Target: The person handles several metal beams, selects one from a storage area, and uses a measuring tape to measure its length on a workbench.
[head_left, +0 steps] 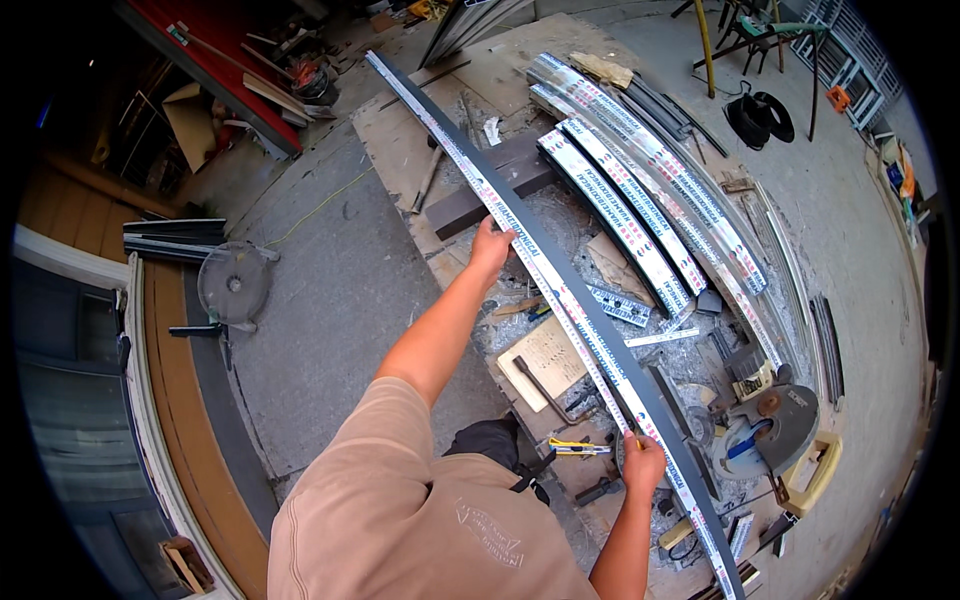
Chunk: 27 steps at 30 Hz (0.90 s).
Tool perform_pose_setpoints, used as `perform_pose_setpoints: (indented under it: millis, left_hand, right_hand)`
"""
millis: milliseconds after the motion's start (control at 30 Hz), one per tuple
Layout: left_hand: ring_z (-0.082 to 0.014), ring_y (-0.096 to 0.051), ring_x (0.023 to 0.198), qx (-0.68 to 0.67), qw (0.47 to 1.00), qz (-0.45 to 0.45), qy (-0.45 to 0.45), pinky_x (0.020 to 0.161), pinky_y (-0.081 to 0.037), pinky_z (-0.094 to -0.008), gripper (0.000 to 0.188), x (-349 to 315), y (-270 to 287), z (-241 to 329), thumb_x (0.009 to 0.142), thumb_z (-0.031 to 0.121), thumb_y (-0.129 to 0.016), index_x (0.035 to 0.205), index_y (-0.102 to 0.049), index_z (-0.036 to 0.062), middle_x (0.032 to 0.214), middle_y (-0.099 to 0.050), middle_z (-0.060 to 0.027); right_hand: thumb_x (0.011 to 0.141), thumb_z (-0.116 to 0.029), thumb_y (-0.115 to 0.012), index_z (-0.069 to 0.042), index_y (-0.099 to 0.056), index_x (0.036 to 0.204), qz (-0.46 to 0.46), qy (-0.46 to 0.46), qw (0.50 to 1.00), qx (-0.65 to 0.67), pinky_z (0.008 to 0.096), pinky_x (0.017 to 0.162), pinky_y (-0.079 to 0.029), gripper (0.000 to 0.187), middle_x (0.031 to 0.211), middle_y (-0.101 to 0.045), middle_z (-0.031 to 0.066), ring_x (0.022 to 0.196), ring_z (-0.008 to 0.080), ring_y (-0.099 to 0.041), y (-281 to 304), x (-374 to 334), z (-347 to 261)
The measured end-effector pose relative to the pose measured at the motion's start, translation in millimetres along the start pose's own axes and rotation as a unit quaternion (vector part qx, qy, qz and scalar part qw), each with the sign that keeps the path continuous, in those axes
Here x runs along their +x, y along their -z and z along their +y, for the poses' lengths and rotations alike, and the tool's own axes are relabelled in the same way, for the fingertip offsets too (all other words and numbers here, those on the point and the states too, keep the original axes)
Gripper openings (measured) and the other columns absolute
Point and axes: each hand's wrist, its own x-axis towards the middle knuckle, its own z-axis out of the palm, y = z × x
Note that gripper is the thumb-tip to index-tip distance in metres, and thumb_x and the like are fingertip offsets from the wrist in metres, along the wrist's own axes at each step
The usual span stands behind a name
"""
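Both my hands are closed around a long dark-grey metal profile point(580, 312) with printed white protective film, which runs diagonally across the workbench. My left hand point(488, 252) grips its near edge around the middle. Farther down, toward the lower right, my right hand point(643, 462) holds the same edge, fingers partly hidden. Beneath the profile, beyond my left hand, a thick dark bar point(460, 212) lies crosswise; contact between them I cannot tell. Just left of my right hand are a yellow utility knife point(580, 448), a wooden board point(535, 362) and an L-shaped wrench point(545, 392).
More film-covered profiles point(625, 215) are stacked on the far side of the workbench point(400, 150). A cutting saw with a round guard point(785, 430) stands at right. Near the bench's left edge lies a hammer point(428, 180). On the floor at left stands a round fan point(235, 283).
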Motion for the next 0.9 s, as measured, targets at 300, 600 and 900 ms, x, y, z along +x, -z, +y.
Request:
perform_pose_setpoints:
  millis: [300, 600, 900]
  left_hand:
    - [-0.0167, -0.070, 0.085, 0.005, 1.000, 0.010, 0.027, 0.065, -0.056, -0.0294, 0.066, -17, -3, -12, 0.098, 0.006, -0.064, 0.156, -0.033, 0.0014, 0.104, -0.072, -0.0099]
    - [-0.0189, -0.073, 0.087, 0.094, 0.982, -0.118, 0.115, 0.076, -0.060, -0.0312, 0.065, -33, -13, -20, 0.102, 0.016, -0.064, 0.157, -0.033, 0.0005, 0.108, -0.074, -0.0137]
    - [-0.0262, -0.068, 0.114, 0.282, 0.930, -0.234, -0.014, 0.098, -0.054, -0.0358, 0.063, -112, -42, -66, 0.101, 0.014, -0.063, 0.155, -0.039, -0.0054, 0.134, -0.064, -0.0200]
  right_hand:
    - [0.087, -0.039, -0.077, 0.000, -0.079, 0.095, 0.018, 0.002, 1.000, -0.023, 0.0461, 0.077, -0.055, 0.040, 0.084, -0.073, 0.0242, 0.081, 0.0406, -0.072, 10, 0, -7]
    - [0.088, -0.047, -0.076, -0.001, -0.075, 0.105, 0.062, -0.009, 0.994, -0.094, 0.0520, 0.089, -0.053, 0.049, 0.105, -0.068, 0.0262, 0.102, 0.0446, -0.066, 16, 10, 24]
    - [0.085, -0.045, -0.080, -0.007, -0.070, 0.103, 0.144, -0.085, 0.975, -0.146, 0.0516, 0.090, -0.053, 0.043, 0.108, -0.067, 0.0181, 0.109, 0.0402, -0.063, 46, 26, 98]
